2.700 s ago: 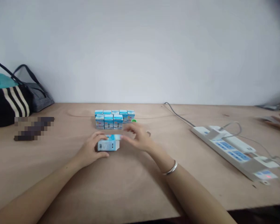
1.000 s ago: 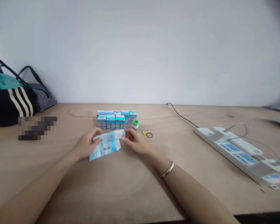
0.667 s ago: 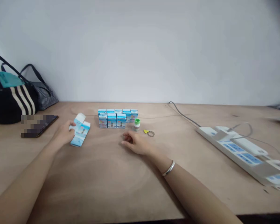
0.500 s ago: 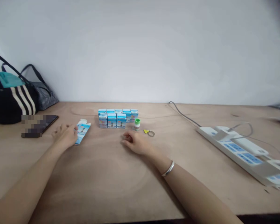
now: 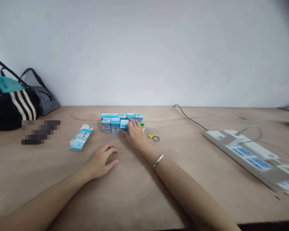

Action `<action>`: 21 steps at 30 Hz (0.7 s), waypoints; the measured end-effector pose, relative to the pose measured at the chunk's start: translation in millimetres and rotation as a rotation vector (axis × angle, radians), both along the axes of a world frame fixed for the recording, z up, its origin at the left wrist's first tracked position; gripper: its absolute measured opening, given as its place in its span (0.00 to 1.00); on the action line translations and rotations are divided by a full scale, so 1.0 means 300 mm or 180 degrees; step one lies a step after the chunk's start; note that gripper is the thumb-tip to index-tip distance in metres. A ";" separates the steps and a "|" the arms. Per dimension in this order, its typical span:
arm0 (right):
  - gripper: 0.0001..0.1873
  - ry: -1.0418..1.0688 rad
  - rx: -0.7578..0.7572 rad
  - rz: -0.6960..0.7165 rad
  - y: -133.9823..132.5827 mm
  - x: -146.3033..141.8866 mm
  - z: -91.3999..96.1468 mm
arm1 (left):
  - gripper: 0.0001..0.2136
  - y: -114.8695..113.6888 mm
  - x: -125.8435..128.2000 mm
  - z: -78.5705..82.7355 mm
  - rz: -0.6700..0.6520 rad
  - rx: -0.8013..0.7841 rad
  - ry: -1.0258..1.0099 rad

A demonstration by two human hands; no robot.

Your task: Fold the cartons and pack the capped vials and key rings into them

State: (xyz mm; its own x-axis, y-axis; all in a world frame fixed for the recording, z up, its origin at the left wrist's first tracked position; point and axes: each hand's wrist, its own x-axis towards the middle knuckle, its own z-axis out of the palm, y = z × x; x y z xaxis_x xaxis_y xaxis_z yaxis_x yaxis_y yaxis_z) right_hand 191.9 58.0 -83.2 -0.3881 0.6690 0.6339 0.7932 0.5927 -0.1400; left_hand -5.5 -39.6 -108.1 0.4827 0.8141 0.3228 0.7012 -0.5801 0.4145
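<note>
**Q:** Position of the cartons?

**A:** Small blue-and-white cartons (image 5: 115, 124) stand upright in two rows on the table (image 5: 183, 183), five behind, three in front.

**Q:** Anything hidden or hard to read?

**A:** The right hand (image 5: 134, 134) covers part of the front-right carton (image 5: 123, 125) and most of a green-capped bottle (image 5: 142, 127). Carton contents not visible. Phone (image 5: 40, 132) obscured by pixelation.

**Q:** State of the hands?

**A:** Right: fingers curled over the front-right carton, touching it. Left hand (image 5: 100, 161): fingers spread, resting on the table, holding nothing, near a flattened carton (image 5: 81, 138) but not touching it.

**Q:** Surroundings?

**A:** Key ring (image 5: 154, 138) with yellow tag just right of the bottle. Striped bag (image 5: 13, 110) at far left, behind the phone. Power strip (image 5: 240, 154) at right.
</note>
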 end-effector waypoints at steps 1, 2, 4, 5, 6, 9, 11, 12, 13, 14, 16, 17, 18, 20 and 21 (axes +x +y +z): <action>0.09 0.0053 0.0003 0.0062 -0.003 0.002 -0.001 | 0.15 0.002 -0.004 0.001 0.0019 -0.0032 -0.0022; 0.09 0.0107 -0.0007 0.0111 -0.009 0.004 0.003 | 0.16 0.005 -0.007 0.003 0.0041 -0.0051 -0.0061; 0.11 0.0241 -0.0067 0.0229 -0.031 0.012 0.020 | 0.18 0.014 -0.013 0.004 0.0118 -0.0039 -0.0220; 0.14 0.0321 -0.0110 0.0335 -0.049 0.019 0.032 | 0.19 0.019 -0.014 0.004 0.0191 -0.0003 -0.0352; 0.16 0.0412 -0.0168 0.0475 -0.070 0.028 0.045 | 0.21 0.024 -0.013 0.005 0.0290 0.0054 -0.0523; 0.19 0.0682 -0.0474 0.0995 -0.144 0.056 0.073 | 0.25 0.030 0.001 0.016 0.0551 0.0224 -0.1109; 0.19 0.0732 -0.0776 0.1352 -0.190 0.067 0.077 | 0.29 0.028 0.014 0.030 0.0463 0.0163 -0.1302; 0.18 0.0737 -0.0908 0.1487 -0.209 0.068 0.075 | 0.30 0.025 0.021 0.037 0.0348 0.0068 -0.1316; 0.18 0.0738 -0.1005 0.1568 -0.223 0.067 0.072 | 0.29 0.021 0.027 0.043 0.0225 -0.0039 -0.1312; 0.17 0.0745 -0.1052 0.1578 -0.234 0.063 0.069 | 0.28 0.017 0.032 0.048 0.0120 -0.0133 -0.1312; 0.16 0.0793 -0.1029 0.1450 -0.245 0.053 0.068 | 0.24 0.011 0.037 0.050 0.0015 -0.0231 -0.1363; 0.16 0.0830 -0.0995 0.1374 -0.247 0.048 0.070 | 0.22 0.010 0.038 0.047 0.0004 -0.0244 -0.1399; 0.16 0.0864 -0.0967 0.1317 -0.247 0.043 0.074 | 0.22 0.009 0.038 0.042 0.0017 -0.0243 -0.1444; 0.15 0.0954 -0.0968 0.1264 -0.244 0.036 0.082 | 0.25 0.010 0.036 0.026 0.0079 -0.0248 -0.1542; 0.14 0.1034 -0.1023 0.1244 -0.241 0.032 0.085 | 0.27 0.010 0.035 0.018 0.0106 -0.0259 -0.1600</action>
State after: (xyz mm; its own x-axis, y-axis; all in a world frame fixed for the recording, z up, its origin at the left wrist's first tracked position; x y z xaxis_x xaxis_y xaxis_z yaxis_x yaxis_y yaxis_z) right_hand 201.6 -14.1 -57.8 -0.4643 0.6935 0.5509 0.4116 0.7197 -0.5592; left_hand 5.1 -36.5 -102.7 0.2574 0.8586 0.4433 0.4210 -0.5126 0.7483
